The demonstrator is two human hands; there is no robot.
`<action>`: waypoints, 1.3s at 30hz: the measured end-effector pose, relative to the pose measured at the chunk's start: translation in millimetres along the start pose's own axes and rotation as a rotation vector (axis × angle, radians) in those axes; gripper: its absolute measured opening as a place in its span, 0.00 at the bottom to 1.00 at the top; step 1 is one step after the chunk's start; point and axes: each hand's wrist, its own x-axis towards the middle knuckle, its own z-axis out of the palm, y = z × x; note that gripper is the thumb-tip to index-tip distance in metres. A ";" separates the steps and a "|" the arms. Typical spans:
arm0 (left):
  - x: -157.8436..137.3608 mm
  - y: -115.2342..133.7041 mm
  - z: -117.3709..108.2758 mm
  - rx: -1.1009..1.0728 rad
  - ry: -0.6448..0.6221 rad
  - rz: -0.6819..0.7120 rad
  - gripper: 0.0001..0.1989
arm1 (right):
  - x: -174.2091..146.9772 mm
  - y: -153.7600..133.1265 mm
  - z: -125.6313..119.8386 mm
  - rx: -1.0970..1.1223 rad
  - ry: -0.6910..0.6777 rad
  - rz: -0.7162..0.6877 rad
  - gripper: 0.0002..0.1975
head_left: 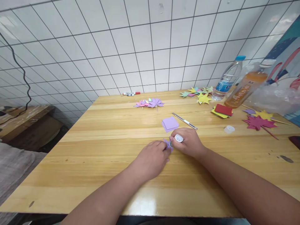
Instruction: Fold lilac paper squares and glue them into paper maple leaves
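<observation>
- Far left: black cable (14, 57) in front of the tiled wall (117, 43); cardboard box (25, 125) below it; grey cloth (14, 170) nearer, left of the wooden table (82, 150).
- Far edge of table, left of middle: markers (132, 93), red end pointing right.
- Just nearer, slightly right: pile of paper leaves (150, 103), purple one on top.
- Left hand (153, 157): near middle, fingers narrow, bunched at the purple paper piece (167, 144); can't tell if pinching or only pressing.
- Purple paper piece: on table between both hands, partly covered by fingers.
- Purple squares (170, 123): stacked askew, just beyond the hands.
- Cutter knife (184, 121): slanted, right of squares.
- Right hand (190, 142): closed round a white tube (178, 138), lower end at the paper piece.
- Far right of middle: mixed leaf pile (199, 93), yellow leaf nearest.
- Red and yellow cards (223, 109): stacked, nearer than the water bottle (226, 82) and orange drink bottle (248, 86).
- White cap (229, 129): alone, nearer than cards.
- Far right: dark red leaf (259, 122), plastic bag (264, 100) behind.
</observation>
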 end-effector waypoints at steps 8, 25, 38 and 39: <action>2.3 3.2 -1.7 0.000 -0.015 -0.011 0.13 | 1.6 0.3 5.1 -0.006 0.000 -0.008 0.09; -2.5 -3.3 -5.9 -0.065 -0.016 0.022 0.18 | 7.8 3.6 7.1 -0.098 0.064 0.030 0.09; -2.0 -10.7 -9.2 -0.118 -0.050 0.088 0.25 | 3.7 3.5 -1.4 -0.011 0.242 0.075 0.09; -2.3 -11.5 -10.4 -0.130 -0.049 0.093 0.26 | 2.5 3.3 -2.9 0.013 0.240 0.075 0.09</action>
